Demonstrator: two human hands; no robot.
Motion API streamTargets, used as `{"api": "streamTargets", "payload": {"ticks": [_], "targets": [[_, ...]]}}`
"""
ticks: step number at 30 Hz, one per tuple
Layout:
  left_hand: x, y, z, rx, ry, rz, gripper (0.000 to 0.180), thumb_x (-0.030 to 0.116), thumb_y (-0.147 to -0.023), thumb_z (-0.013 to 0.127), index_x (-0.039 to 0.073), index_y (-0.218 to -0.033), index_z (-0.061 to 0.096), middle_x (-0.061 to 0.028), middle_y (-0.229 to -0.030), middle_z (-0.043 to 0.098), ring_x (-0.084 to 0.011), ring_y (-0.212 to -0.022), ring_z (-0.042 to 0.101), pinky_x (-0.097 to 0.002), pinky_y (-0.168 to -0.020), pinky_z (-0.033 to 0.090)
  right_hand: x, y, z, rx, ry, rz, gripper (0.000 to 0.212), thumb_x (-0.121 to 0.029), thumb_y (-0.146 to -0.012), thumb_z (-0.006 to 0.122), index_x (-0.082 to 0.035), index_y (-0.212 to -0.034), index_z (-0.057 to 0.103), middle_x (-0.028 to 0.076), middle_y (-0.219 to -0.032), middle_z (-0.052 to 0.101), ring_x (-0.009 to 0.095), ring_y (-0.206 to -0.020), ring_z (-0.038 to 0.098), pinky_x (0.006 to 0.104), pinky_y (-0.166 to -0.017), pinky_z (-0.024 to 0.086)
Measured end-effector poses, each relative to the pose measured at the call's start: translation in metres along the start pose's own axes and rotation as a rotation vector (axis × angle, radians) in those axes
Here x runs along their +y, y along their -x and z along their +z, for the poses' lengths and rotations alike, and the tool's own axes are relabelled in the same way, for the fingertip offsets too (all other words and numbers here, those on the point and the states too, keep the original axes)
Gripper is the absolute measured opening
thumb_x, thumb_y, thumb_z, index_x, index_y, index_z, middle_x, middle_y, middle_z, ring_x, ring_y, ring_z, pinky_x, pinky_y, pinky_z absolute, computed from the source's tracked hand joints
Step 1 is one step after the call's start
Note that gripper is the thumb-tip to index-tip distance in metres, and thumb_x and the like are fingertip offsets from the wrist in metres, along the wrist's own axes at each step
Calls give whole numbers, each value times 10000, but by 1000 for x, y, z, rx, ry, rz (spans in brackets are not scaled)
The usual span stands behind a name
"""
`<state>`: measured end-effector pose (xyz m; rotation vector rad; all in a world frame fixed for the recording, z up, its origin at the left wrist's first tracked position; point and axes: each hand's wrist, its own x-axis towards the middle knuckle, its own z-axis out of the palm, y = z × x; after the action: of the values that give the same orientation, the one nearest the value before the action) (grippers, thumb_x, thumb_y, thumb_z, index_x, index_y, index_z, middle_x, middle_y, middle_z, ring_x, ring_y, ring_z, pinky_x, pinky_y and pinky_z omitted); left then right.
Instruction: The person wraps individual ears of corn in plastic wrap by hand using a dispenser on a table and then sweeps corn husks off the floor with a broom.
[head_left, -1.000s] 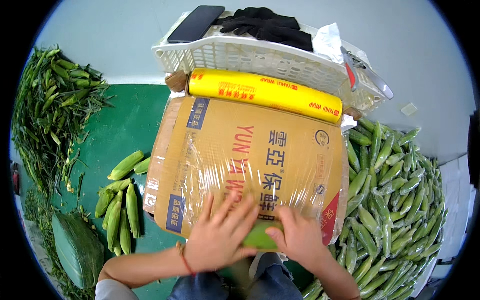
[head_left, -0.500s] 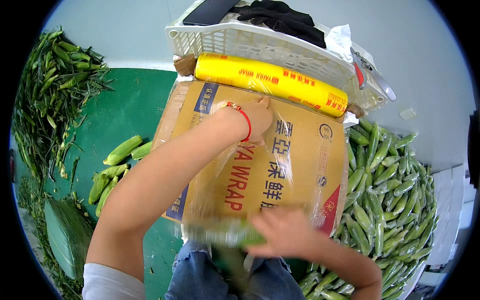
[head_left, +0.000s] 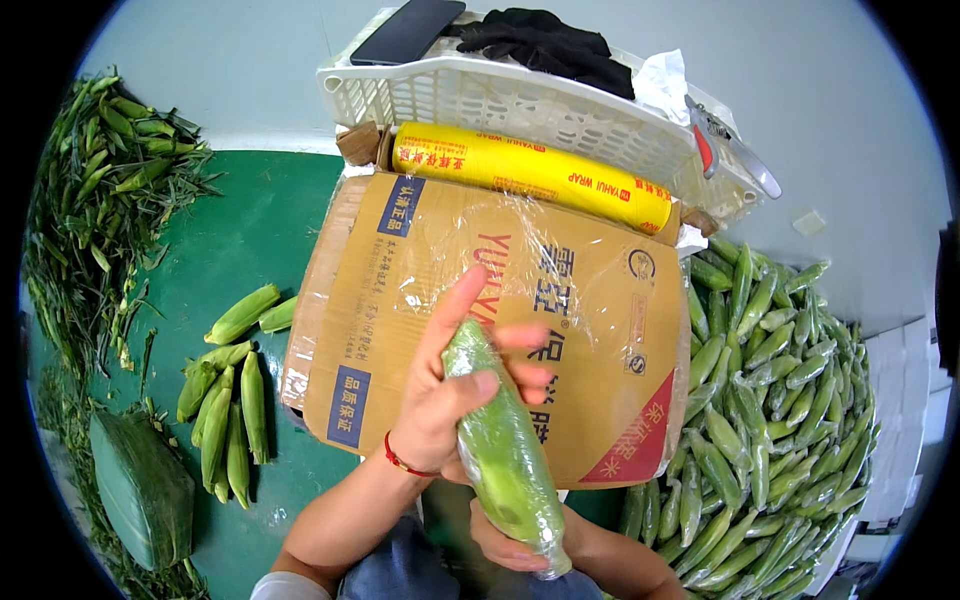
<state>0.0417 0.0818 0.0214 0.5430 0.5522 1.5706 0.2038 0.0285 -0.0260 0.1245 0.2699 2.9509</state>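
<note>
A green ear of corn [head_left: 505, 455], still in its husk and covered in clear cling film, is held tilted over the near edge of a cardboard box [head_left: 400, 270]. My left hand [head_left: 428, 425] grips its upper half, thumb across the front, index finger pointing up and the other fingers behind. Round the lower end, my right hand [head_left: 497, 538] is closed, partly hidden behind the corn. A yellow roll of cling film [head_left: 540, 176] lies along the box's far side, and clear film stretches over the cardboard.
Several unwrapped corn ears [head_left: 236, 425] lie on the green surface [head_left: 245, 210] at left, beside a heap of husks [head_left: 110, 190]. Wrapped corn [head_left: 775, 400] is piled at right. Behind the roll, a white basket [head_left: 450, 95] carries a phone, black gloves and a red-handled tool [head_left: 705, 145].
My left hand has come back from the far part of the box to grip the corn. The wrapped corn, blurred and low before, is now raised and tilted upward between both hands.
</note>
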Motion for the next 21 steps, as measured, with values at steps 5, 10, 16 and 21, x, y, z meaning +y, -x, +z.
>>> {"api": "streamTargets", "payload": {"ticks": [5,10,16,21], "targets": [[-2,-6,-24,328,-370,-77,285,352,-1030,361,98,-1109,462,-69,-815,528,-200,-742,604,-335,-657,524,-19,22,44,574,601,-68,775,-444,-850,654,-97,-1437,284,122,-796,576,155,-479,519,262,-372,406],[-10,43,-42,291,-593,-36,364,389,-1040,275,80,-1150,432,-76,-932,525,-176,-796,576,-326,-727,520,-51,59,77,732,2230,-637,560,-345,-848,681,-60,-1289,485,95,-876,652,146,-545,565,265,-532,464],[-1,79,-6,-258,-727,-584,591,426,-953,503,59,-1405,401,-101,-884,555,-243,-726,643,-331,-626,538,-72,87,64,291,1165,-1445,372,-441,-960,485,-110,-1059,623,-22,-589,549,106,-487,507,281,-518,445],[-1,65,19,-1101,-1442,-252,735,461,-810,682,285,-1446,356,-166,-801,534,-282,-569,588,-345,-554,506,-56,91,50,214,435,-1520,347,-425,-1007,380,-137,-1163,497,-27,-593,481,118,-489,460,301,-545,452]]}}
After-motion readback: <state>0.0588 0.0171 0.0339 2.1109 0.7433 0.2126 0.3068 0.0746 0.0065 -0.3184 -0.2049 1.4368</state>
